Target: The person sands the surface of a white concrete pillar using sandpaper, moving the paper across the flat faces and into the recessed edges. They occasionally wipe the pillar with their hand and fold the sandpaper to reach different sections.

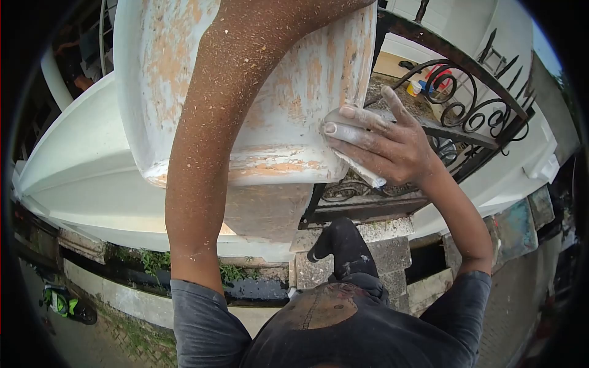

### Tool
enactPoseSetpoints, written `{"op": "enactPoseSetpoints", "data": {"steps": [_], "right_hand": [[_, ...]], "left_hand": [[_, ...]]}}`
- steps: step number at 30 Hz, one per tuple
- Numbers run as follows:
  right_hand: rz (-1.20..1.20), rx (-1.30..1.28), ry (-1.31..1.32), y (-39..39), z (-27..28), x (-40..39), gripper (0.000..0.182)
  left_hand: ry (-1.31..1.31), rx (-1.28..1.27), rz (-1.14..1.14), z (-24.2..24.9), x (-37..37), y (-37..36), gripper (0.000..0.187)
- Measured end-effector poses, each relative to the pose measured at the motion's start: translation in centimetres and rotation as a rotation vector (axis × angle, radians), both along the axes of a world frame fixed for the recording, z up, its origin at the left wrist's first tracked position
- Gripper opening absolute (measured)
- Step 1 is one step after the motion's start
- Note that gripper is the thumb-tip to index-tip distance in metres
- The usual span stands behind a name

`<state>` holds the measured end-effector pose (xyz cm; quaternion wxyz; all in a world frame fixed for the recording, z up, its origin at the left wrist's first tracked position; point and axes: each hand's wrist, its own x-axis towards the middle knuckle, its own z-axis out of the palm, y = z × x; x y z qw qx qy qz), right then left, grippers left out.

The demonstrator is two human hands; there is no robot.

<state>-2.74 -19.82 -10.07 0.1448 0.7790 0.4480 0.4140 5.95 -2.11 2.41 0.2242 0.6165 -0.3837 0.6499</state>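
My right hand, coated in white dust, lies at the lower right corner of a white curved panel with patches of peach-coloured material showing through. Its fingers press a thin white folded sheet against the panel's edge; only the sheet's lower edge shows. The thumb points upward, away from the other fingers. My left arm, speckled with dust, reaches up across the panel, and its hand is beyond the top of the view.
A black wrought-iron gate with scrolls and spikes stands right of the panel. Behind it are a yellow container and red items. Below run stone slabs and a dark drainage channel. A green motorbike is at lower left.
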Motion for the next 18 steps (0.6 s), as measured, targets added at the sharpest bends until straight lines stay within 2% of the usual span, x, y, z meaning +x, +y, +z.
{"op": "enactPoseSetpoints", "data": {"steps": [2,5,7,9,10,13,15,17,18], "right_hand": [[-0.070,0.043,-0.215,0.6,5.1,1.0,0.021],[-0.072,-0.043,-0.176,0.9,2.9,0.4,0.021],[-0.007,-0.190,0.191,0.9,0.6,-1.3,0.021],[-0.039,-0.277,0.043,0.6,3.7,-0.6,0.021],[-0.072,-0.259,-0.113,0.5,5.9,0.3,0.023],[-0.153,-0.206,-0.219,1.5,7.3,0.0,0.026],[-0.098,-0.332,0.220,1.7,3.4,-1.3,0.024],[-0.056,-0.409,0.115,0.9,4.4,-0.8,0.024],[-0.112,-0.404,-0.061,1.1,6.5,-0.5,0.025]], "left_hand": [[-0.014,0.021,-0.006,0.2,0.1,0.0,0.043],[0.003,0.041,-0.023,0.2,0.3,0.2,0.043],[0.015,0.031,-0.028,0.1,0.3,0.2,0.043],[0.016,0.020,-0.049,0.0,0.3,0.3,0.042],[0.005,0.017,-0.047,0.0,0.3,0.3,0.042],[-0.024,0.003,-0.046,0.0,0.5,0.2,0.039],[-0.029,0.006,-0.121,-0.1,0.7,0.2,0.037],[-0.045,0.001,-0.136,-0.1,0.9,0.3,0.035],[-0.056,-0.008,-0.103,-0.2,0.9,0.3,0.033]]}}
